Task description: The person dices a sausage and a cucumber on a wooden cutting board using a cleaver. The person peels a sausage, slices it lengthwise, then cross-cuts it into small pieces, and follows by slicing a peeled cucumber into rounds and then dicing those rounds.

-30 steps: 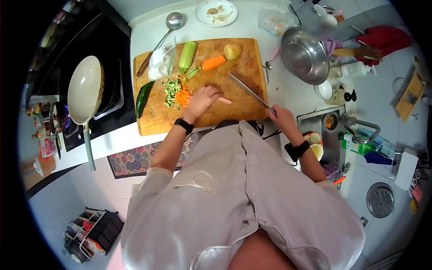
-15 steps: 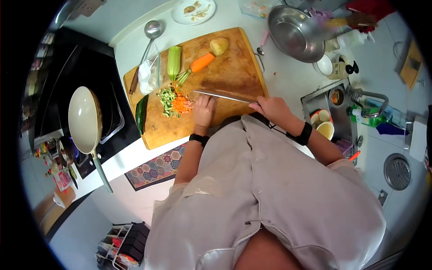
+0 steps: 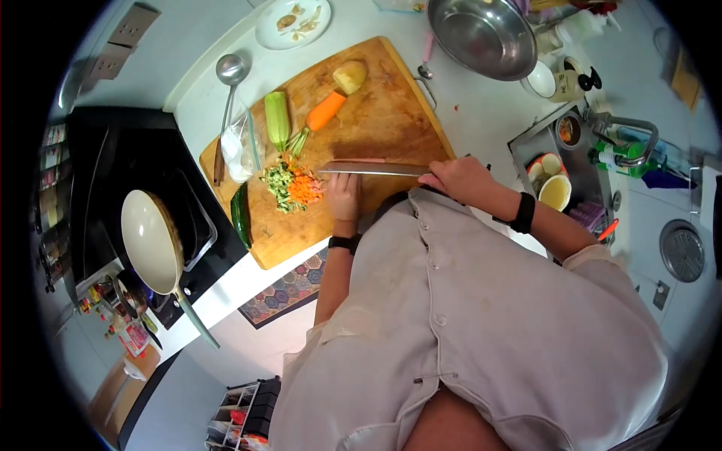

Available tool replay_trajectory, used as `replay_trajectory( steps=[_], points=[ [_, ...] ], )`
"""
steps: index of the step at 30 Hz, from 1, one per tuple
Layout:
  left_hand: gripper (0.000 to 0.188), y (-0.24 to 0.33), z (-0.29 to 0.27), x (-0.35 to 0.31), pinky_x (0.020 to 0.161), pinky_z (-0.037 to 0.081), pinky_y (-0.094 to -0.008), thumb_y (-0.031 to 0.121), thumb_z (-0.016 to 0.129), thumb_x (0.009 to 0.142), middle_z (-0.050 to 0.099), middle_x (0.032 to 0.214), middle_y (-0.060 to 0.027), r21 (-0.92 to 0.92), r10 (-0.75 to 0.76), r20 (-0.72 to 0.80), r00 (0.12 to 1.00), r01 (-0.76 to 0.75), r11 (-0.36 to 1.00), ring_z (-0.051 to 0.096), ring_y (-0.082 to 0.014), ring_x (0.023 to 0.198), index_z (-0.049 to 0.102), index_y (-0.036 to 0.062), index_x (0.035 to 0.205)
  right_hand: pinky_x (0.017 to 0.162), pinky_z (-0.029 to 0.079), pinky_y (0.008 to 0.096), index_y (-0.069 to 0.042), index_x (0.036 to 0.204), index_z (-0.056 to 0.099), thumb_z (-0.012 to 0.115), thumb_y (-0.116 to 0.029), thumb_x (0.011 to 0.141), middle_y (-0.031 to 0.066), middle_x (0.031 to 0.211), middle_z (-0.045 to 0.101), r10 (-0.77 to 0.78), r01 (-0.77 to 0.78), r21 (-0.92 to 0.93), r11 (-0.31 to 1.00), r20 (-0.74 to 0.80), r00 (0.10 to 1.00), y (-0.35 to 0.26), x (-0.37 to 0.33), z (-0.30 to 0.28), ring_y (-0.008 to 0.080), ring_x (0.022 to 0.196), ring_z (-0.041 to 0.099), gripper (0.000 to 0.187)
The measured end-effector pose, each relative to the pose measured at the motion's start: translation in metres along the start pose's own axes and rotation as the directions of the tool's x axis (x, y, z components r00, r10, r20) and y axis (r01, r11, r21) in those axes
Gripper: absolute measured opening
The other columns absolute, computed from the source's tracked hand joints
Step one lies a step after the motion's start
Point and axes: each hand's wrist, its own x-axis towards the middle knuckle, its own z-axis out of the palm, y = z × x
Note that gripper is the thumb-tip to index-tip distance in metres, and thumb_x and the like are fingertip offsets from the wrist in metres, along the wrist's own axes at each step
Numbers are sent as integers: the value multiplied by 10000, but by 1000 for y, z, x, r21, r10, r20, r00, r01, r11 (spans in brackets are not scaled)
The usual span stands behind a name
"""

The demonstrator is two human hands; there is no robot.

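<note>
On the near half of the wooden cutting board (image 3: 406, 105), a pink sausage-like stick (image 3: 361, 160) lies beside the knife (image 3: 387, 169). The right hand's (image 3: 460, 179) fingers grip the knife; the left hand's (image 3: 344, 199) hold is indeterminable. Left fingertips should curl clear of the knife.

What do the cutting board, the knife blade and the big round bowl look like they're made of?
Cutting board: likely wood, fairly matte, judging by its warm brown tone and darker patches.
Knife blade: probably steel, smooth, with a grey metallic sheen; the right hand mostly covers the handle.
Big round bowl: seemingly stainless steel, polished, silver-grey with bright reflections.
</note>
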Motion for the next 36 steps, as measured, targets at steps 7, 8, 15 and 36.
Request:
replay_trajectory(
  steps=[7,8,15,36],
  points=[
    [95,-4,5,-3,684,458,-394,40,613,751,570,845,-112,-28,-20,11,1000,20,999,544,-315,823,625,25,844,443,449,410,-52,651,521,473,-454,888,147,505,527,-27,26,60,998,7,1000,5,4,0,328,465,551,469],
    [95,-4,5,-3,684,458,-394,40,613,751,570,845,-112,-28,-21,13,1000,21,999,544,-315,823,625,25,844,445,451,409,-52,653,525,475,-454,888,150,507,530,-31,31,56,998,14,999,5,5,1,330,469,555,468],
    [121,-3,3,-1,707,469,-396,34,607,754,582,896,-121,-81,-22,-16,1000,21,996,550,-324,863,625,18,873,462,457,428,-45,664,532,473,-459,888,162,527,545,-33,29,63,998,71,997,9,11,0,350,491,565,475],
    [143,-2,5,-2,719,466,-376,19,538,699,551,870,-104,-102,-48,2,999,48,994,534,-299,866,586,32,833,485,450,437,-56,664,546,473,-434,896,167,551,550,-34,19,121,992,124,992,12,22,12,358,516,559,450]
  ],
)
